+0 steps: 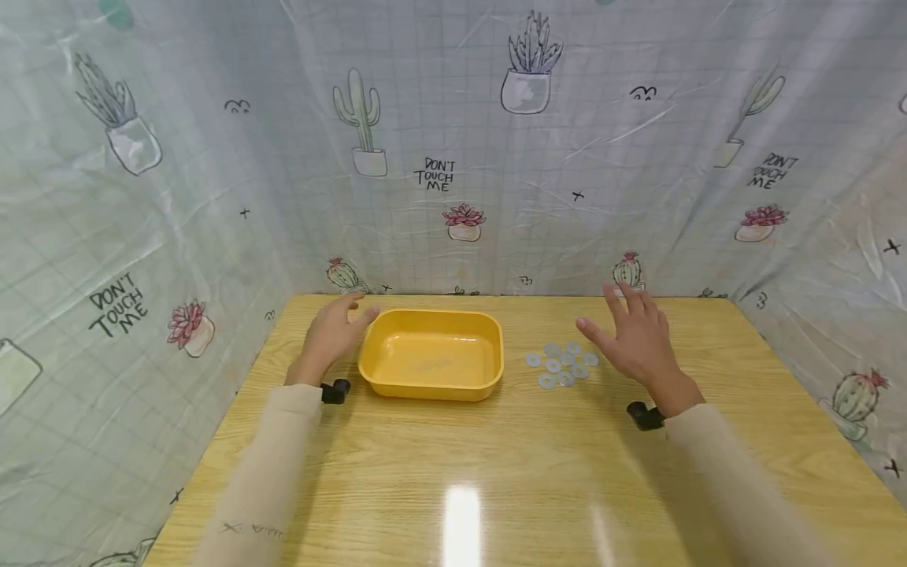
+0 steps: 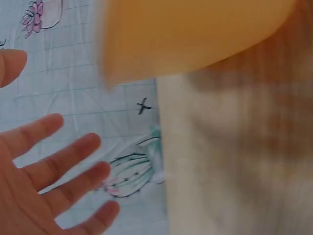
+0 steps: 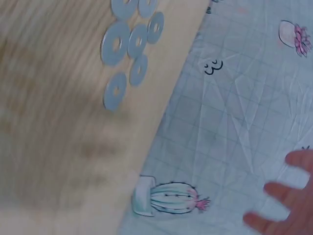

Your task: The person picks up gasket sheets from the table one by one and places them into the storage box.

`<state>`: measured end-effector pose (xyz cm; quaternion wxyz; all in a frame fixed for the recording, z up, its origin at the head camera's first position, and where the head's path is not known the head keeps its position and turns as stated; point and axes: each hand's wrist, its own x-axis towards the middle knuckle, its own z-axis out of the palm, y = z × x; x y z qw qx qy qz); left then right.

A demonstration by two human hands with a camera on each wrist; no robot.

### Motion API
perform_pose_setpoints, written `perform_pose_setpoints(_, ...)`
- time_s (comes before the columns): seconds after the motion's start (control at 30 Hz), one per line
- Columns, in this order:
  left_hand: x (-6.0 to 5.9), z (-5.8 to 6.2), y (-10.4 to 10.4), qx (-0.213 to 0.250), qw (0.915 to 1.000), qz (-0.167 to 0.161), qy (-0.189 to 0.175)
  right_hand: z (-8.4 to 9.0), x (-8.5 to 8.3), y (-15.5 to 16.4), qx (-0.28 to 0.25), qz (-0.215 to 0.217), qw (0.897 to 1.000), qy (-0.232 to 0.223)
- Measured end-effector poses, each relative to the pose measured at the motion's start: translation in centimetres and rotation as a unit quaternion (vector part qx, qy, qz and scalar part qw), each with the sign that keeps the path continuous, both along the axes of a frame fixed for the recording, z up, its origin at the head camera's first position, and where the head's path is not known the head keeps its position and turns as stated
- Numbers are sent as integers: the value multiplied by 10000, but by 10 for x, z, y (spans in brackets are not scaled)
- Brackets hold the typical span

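Note:
A yellow plastic tray (image 1: 489, 370) sits empty on the wooden table (image 1: 453, 472), and its outer wall (image 2: 195, 34) fills the top of the left wrist view. My left hand (image 1: 333, 331) hovers open beside the tray's left end, fingers (image 2: 58, 166) spread and holding nothing. Several flat metal washers (image 1: 562, 364) lie in a loose cluster right of the tray; they show again as washers (image 3: 128, 46) near the table's far edge. My right hand (image 1: 634, 339) is open just right of the cluster, fingers spread, and only its fingertips (image 3: 283, 200) enter the right wrist view.
A cactus-print plastic sheet (image 1: 453, 157) walls the table at the back and both sides. Small black wrist camera mounts (image 1: 335, 390) sit at each wrist. A bright glare patch (image 1: 462, 520) lies on the near tabletop.

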<state>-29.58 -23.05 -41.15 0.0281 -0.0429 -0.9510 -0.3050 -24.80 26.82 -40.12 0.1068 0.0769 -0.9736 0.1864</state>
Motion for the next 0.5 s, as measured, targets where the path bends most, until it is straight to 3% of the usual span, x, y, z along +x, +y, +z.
perform_pose_setpoints(0.13, 5, -23, 0, 965, 9952, 151, 74, -12, 4, -4, -618, 166, 9977, 227)
perform_pose_setpoints(0.27, 8, -39, -1, 1875, 9817, 325, -105, -25, 6, -5, -1274, 198, 9914, 238)
perform_pose_setpoints(0.5, 8, -52, 1, 2713, 9607, 226, -546, -43, 7, -1, -2026, 247, 9789, -131)
